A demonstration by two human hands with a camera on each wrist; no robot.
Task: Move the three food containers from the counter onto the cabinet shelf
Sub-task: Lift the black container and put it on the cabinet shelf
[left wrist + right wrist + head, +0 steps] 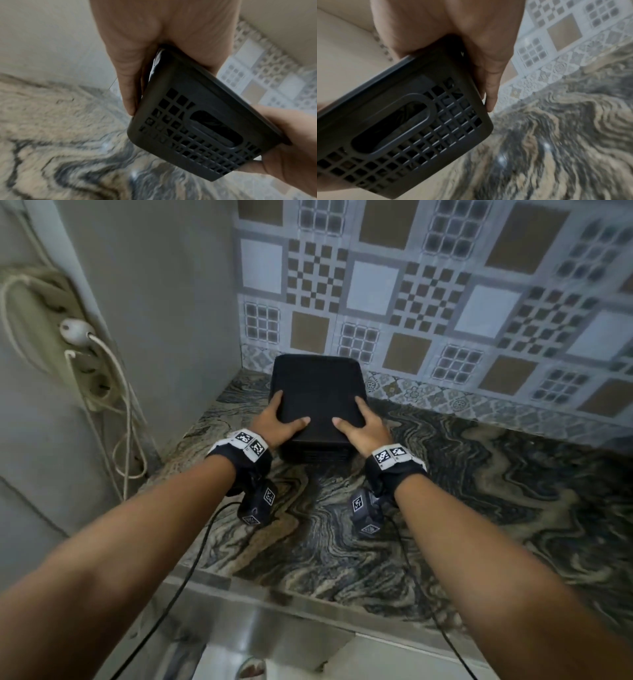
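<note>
One black food container [317, 392] with a flat lid stands at the back left of the marble counter [462, 501]. Its near side is a lattice with a handle slot [216, 128]. My left hand [274, 422] grips the near left corner, thumb on the lid, fingers down the side [130, 94]. At the near right corner my right hand [366, 428] holds it the same way, fingers along the right side [489, 86]. I cannot tell whether the container [419, 128] rests on the counter or hangs just above it. No other container or shelf is in view.
A grey cabinet side panel [154, 302] rises close to the container's left. A power strip [85, 361] with a white plug and cords hangs on it. The patterned tile wall [445, 302] stands right behind. A steel edge [274, 614] runs along the counter's front.
</note>
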